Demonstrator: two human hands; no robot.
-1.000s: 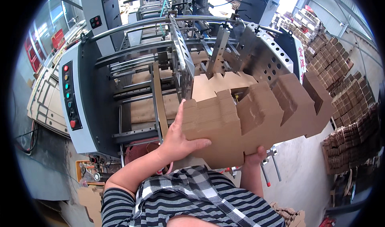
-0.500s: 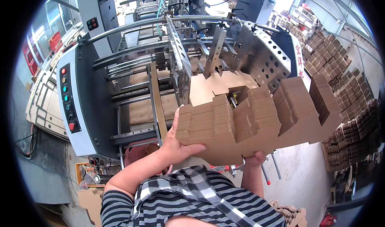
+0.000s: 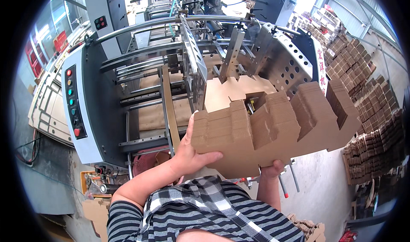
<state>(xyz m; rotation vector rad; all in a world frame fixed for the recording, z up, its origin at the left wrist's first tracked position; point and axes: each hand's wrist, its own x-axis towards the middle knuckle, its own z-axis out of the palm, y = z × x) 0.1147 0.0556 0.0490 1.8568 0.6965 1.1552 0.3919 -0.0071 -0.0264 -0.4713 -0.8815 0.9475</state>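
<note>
A thick stack of flat die-cut cardboard blanks [image 3: 273, 146] with stepped, notched edges is held up across my front, before the machine's feed bay. My left hand [image 3: 191, 150] grips its left end, thumb on the near face and a finger up along the side. Under the lower edge, my right hand [image 3: 272, 169] supports the stack; part of its fingers is hidden behind the cardboard. Beyond the stack, more tan blanks [image 3: 235, 90] lie in the bay between the perforated metal side plates [image 3: 294, 66].
The machine's left housing carries a button panel [image 3: 74, 101]. A tan strip [image 3: 170, 109] runs beside the rollers. Tall piles of cardboard [image 3: 371, 148] line the right side. Rods with red tips [image 3: 285, 193] stick out below the stack. A box of tools [image 3: 96, 184] sits low left.
The stack has tipped slightly, its right end a little lower and nearer the left. Both hands keep their hold on it. The view has shifted a little.
</note>
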